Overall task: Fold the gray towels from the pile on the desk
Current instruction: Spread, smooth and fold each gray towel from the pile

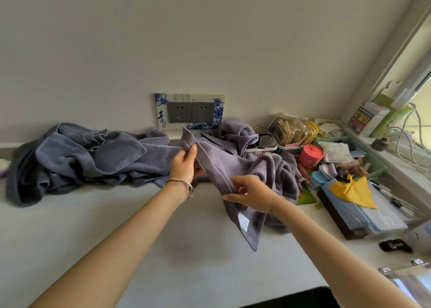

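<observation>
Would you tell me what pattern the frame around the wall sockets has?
Blue and white floral; the socket frame shows in the head view.

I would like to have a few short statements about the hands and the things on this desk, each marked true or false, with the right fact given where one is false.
1. The left hand and the right hand both hold one gray towel. True.
2. Every towel in the pile is already folded flat. False: the pile lies crumpled on the desk, against the wall.
3. A bracelet is on the left wrist. True.
4. The yellow cloth lies on top of the pile. False: it lies among the clutter at the right side of the desk, apart from the pile.
</observation>
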The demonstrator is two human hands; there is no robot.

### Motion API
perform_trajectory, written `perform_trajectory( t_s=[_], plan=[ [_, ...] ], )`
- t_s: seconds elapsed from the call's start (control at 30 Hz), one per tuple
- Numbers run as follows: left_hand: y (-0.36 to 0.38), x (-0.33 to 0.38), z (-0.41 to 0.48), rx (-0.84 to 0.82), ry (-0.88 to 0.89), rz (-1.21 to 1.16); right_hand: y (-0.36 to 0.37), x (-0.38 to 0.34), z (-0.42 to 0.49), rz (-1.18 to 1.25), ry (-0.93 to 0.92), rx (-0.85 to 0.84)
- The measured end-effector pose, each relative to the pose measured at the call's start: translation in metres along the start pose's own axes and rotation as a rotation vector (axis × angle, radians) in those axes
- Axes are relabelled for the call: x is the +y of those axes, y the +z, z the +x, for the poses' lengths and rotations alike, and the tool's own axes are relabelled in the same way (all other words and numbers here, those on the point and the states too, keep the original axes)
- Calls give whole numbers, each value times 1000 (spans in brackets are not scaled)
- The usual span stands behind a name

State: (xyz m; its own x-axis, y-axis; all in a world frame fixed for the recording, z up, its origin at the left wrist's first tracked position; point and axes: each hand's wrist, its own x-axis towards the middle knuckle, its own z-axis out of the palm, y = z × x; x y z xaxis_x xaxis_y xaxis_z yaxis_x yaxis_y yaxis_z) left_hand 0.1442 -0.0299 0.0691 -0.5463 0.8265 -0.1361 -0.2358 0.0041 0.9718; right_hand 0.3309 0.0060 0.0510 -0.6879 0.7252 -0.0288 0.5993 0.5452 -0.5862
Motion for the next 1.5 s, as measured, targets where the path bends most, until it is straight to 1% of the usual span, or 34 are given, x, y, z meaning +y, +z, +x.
perform_trajectory(
  t_s=[0.03, 0.07, 0.13, 0.2, 0.23, 0.3, 0.37, 0.43, 0.47, 0.5, 0.57, 0.63, 0.7, 0.73, 0.77, 0.83, 0.9, 1.0, 1.07, 1.1, 1.2, 1.23, 1.27, 1.37, 1.4, 1.43, 1.47, 1.5],
  plan=[
    [-16, 4, 1, 31, -17, 32, 9, -17, 5, 99, -13, -31],
    [-29, 8, 3, 25, -62, 61, 18, -34, 9, 208, -16, -62],
    [-68, 12, 6, -88, -189, 15, 46, -71, 18, 362, -35, -89],
    [-104, 13, 2, -198, -269, -23, 75, -98, 28, 389, -52, -39],
    [-129, 14, -1, -213, -295, -3, 95, -112, 34, 401, -41, -12],
    [-172, 13, -9, -176, -385, 31, 128, -133, 41, 477, 23, 15],
    [-222, 7, -19, -141, -523, 59, 164, -162, 48, 543, 85, 2],
    [-259, 2, -32, -163, -634, 83, 193, -194, 53, 576, 111, 0],
    [-280, -2, -37, -168, -652, 74, 209, -215, 57, 591, 104, -17],
    [-294, -3, -43, -158, -646, 11, 222, -234, 60, 615, 85, -41],
    [-328, -3, -51, -31, -595, -79, 249, -272, 63, 632, 22, -158],
    [-370, -7, -53, 95, -543, -76, 273, -303, 63, 601, -45, -307],
    [-407, -14, -56, 133, -536, -72, 289, -312, 61, 582, -54, -382],
    [-425, -19, -58, 158, -538, -55, 296, -311, 61, 566, -27, -379],
    [-437, -24, -60, 205, -529, -45, 300, -305, 63, 541, 3, -343],
    [-458, -37, -61, 287, -476, 56, 307, -287, 67, 479, 100, -259],
    [-472, -50, -65, 325, -389, 201, 313, -266, 69, 316, 175, -229],
    [-483, -63, -69, 369, -313, 333, 320, -241, 65, -14, 167, -328],
    [-491, -67, -67, 401, -264, 415, 326, -237, 63, -103, 155, -374],
    [-495, -67, -63, 415, -238, 438, 328, -238, 63, -93, 151, -365],
    [-516, -66, -53, 446, -167, 521, 336, -248, 72, 67, 190, -268],
    [-525, -65, -51, 468, -145, 553, 338, -252, 74, 74, 184, -280],
    [-532, -64, -50, 496, -133, 580, 338, -257, 76, 54, 176, -334],
    [-552, -63, -48, 575, -188, 676, 331, -275, 80, -8, 100, -600],
    [-556, -65, -47, 569, -214, 707, 329, -279, 84, 13, 73, -641],
    [-558, -67, -45, 541, -226, 727, 327, -280, 90, 43, 58, -621],
    [-560, -68, -41, 508, -217, 739, 326, -280, 99, 58, 55, -538],
    [-563, -69, -37, 486, -205, 748, 327, -278, 111, 54, 60, -418]
  ],
)
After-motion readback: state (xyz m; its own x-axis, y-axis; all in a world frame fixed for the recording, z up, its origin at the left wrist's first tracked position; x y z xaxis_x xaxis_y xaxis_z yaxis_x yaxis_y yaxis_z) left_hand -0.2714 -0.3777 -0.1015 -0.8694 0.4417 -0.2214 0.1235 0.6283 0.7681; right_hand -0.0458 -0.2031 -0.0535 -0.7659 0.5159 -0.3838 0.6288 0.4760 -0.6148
